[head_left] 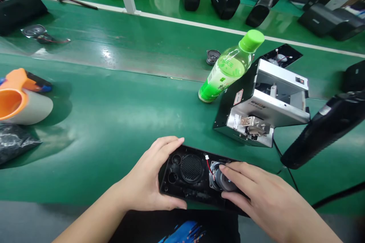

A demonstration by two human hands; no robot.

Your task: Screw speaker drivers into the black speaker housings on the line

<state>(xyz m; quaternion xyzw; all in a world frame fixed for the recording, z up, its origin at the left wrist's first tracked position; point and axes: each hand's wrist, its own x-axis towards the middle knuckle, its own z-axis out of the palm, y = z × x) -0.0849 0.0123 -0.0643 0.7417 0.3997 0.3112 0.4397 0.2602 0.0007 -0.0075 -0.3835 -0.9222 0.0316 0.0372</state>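
A black speaker panel (pixel 196 193) lies at the near edge of the green bench, its inner side facing up. My left hand (pixel 151 178) grips the panel's left end, thumb along the near edge and fingers along the far edge. On the panel's right part sits a round speaker driver (pixel 219 177) with a red wire and a white plug. My right hand (pixel 253 190) has its fingers closed round this driver. To the left of the driver shows a round mesh grille (pixel 191 168) with two small round holes beside it. The right end of the panel is hidden under my right hand.
A silver and black machine (pixel 262 102) and a green-capped bottle (pixel 228 68) stand beyond my right hand. A black cylindrical object (pixel 325 129) is at the right. An orange and white tape dispenser (pixel 25 102) lies left. Several black speaker cabinets (pixel 225 0) stand at the back.
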